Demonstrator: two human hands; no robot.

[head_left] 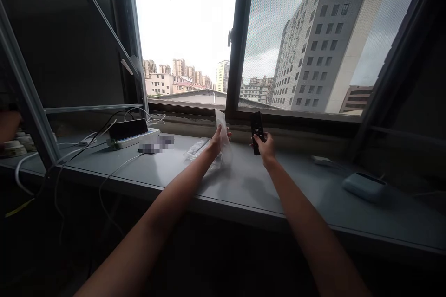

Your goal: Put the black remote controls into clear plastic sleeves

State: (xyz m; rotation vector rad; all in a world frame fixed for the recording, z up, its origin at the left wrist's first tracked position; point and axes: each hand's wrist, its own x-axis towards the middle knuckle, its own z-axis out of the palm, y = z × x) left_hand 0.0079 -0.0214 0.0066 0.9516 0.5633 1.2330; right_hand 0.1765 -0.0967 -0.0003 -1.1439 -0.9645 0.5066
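My left hand (217, 139) is closed on a translucent plastic bag (226, 143), held upright above the grey table (167, 164). In my right hand (265, 145) is a black remote control (257, 125), its button side facing me, with my thumb lying on its front. The two hands are apart, both in front of the window. Behind my left wrist, clear plastic packaging (199, 147) lies on the table; what it contains I cannot make out.
On the left, a black phone-like device (128, 128) leans on a white power strip (149, 135) among several cables. A light blue box-shaped device (364, 185) lies on the right, near a small white object (321, 160). A metal frame post (31, 88) rises at left. Part of another person's hand (9, 125) shows at the left edge.
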